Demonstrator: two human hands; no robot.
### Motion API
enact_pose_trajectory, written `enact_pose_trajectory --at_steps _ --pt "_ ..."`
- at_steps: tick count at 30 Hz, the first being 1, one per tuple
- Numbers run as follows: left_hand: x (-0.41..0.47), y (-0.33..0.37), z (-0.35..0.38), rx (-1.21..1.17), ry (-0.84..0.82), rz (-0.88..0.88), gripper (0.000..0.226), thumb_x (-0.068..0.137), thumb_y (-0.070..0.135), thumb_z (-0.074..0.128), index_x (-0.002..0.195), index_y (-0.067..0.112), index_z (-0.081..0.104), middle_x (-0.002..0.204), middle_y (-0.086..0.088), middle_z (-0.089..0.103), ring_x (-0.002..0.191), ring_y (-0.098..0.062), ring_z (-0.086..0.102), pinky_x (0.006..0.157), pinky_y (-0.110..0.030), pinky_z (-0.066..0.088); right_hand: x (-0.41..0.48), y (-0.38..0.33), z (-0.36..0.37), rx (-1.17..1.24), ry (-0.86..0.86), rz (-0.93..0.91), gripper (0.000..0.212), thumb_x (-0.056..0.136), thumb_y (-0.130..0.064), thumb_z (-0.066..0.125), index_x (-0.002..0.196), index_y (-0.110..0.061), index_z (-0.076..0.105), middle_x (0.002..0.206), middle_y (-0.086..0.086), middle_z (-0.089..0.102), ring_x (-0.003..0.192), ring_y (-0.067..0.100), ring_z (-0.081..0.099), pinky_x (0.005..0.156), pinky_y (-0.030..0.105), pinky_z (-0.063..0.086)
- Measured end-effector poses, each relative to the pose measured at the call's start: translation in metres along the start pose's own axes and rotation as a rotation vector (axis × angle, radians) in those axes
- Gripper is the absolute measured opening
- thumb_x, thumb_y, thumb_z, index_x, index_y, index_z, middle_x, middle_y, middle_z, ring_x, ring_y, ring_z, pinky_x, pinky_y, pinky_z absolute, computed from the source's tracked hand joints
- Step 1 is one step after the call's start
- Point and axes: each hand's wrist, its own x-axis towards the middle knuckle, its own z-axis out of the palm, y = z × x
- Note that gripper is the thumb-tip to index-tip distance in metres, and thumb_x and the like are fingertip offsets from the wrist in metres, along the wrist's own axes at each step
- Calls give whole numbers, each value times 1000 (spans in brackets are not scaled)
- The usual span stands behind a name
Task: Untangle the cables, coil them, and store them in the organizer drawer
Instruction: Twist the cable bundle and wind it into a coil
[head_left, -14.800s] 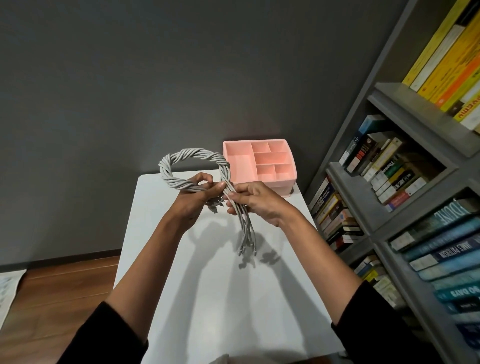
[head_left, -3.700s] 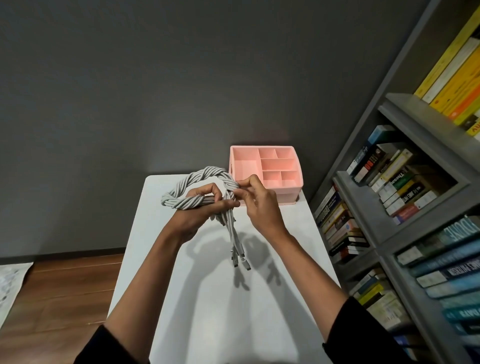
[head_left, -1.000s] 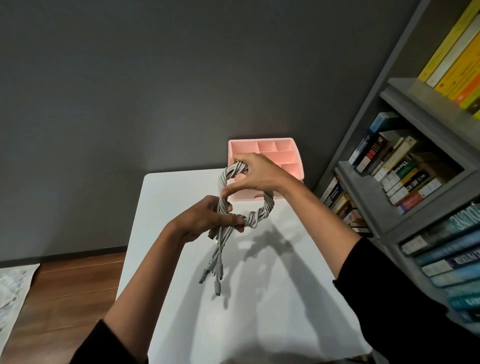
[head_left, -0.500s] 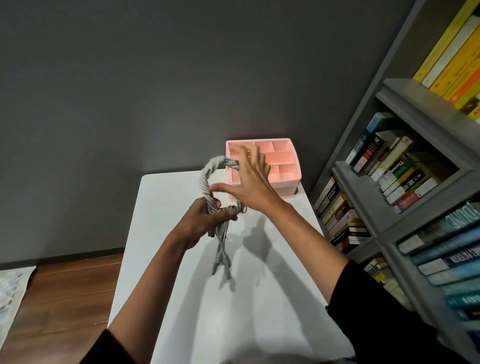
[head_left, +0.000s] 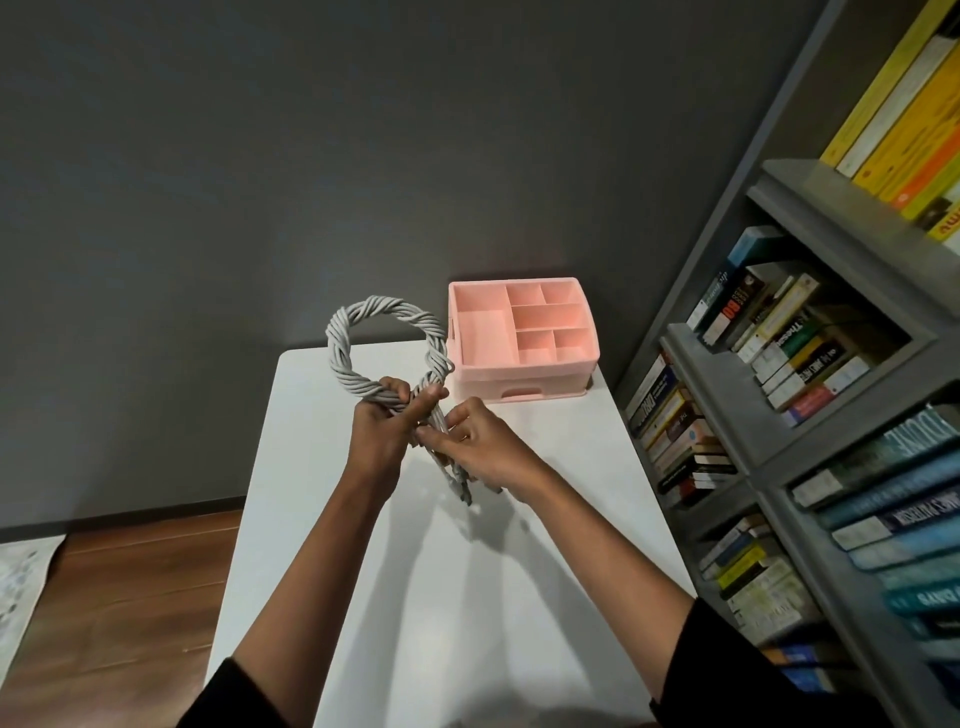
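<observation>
A twisted bundle of grey cables forms an upright loop above the white table. My left hand grips the bundle where the loop crosses itself. My right hand pinches the loose cable ends just below that crossing, and the plugs hang down under it. The pink organizer stands at the table's far right, with several open compartments on top and a shut drawer in front. It is just right of the loop.
A grey bookshelf packed with books runs along the right side, close to the table's edge. A dark grey wall stands behind the table. Wooden floor and a pale mat lie to the left.
My right hand came off the top of the loop and dropped to the loose ends beside my left hand. The loop now faces me more openly.
</observation>
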Motion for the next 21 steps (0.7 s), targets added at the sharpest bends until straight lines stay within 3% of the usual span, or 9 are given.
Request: enact_pose_trajectory --at_steps 3,6,8,12,15,17,19,21 --pt "0 -2 0 -32 10 31 35 82 2 68 67 17 41 91 -26 64 98 -31 67 79 -38 48 0 -4 8 -128 -4 -82 39 93 -47 53 108 -12 43 101 5 64 80 21 67 72 35 51" --pt "2 0 0 -41 16 75 37 84 -1 67 65 15 40 78 -18 62 90 -26 69 62 -27 51 -2 -5 15 -128 64 -157 26 97 -41 47 99 -16 39 97 9 63 74 25 68 59 34 51" --pt "3 0 1 -34 17 82 38 84 1 67 64 15 38 72 -13 57 87 -25 66 53 -24 43 -2 -2 19 -171 161 -225 18 99 -35 43 96 -17 38 103 10 58 77 30 66 65 39 53" --pt "7 1 -2 -41 -31 47 36 82 11 69 64 15 38 86 -23 65 85 -30 63 57 -32 38 -1 -3 22 -293 222 -235 8 101 -24 36 101 -16 36 102 15 59 88 39 57 74 46 48" --pt "7 9 -13 -103 -232 -21 29 84 23 63 70 15 39 97 -23 64 88 -28 59 60 -28 45 2 -5 14 -215 160 -191 16 101 -30 36 105 -16 42 91 9 58 89 34 57 78 42 45" --pt "7 12 -25 -122 -355 -57 30 78 28 70 76 16 42 90 -18 60 83 -24 60 66 -27 49 0 -7 6 -71 136 -181 20 101 -31 38 99 -17 50 83 -2 56 80 20 55 75 35 42" --pt "6 11 -31 -114 -369 -53 34 72 24 75 76 17 42 77 -13 59 76 -20 64 67 -24 50 -4 -11 1 55 129 -174 28 102 -32 38 83 -19 53 69 -10 50 65 5 48 63 26 37" --pt "6 8 -31 -81 -321 -23 36 71 23 78 73 17 42 74 -15 56 73 -23 63 63 -25 49 -5 -14 -2 75 142 -190 35 102 -34 35 73 -23 51 60 -9 44 55 4 41 56 23 32"
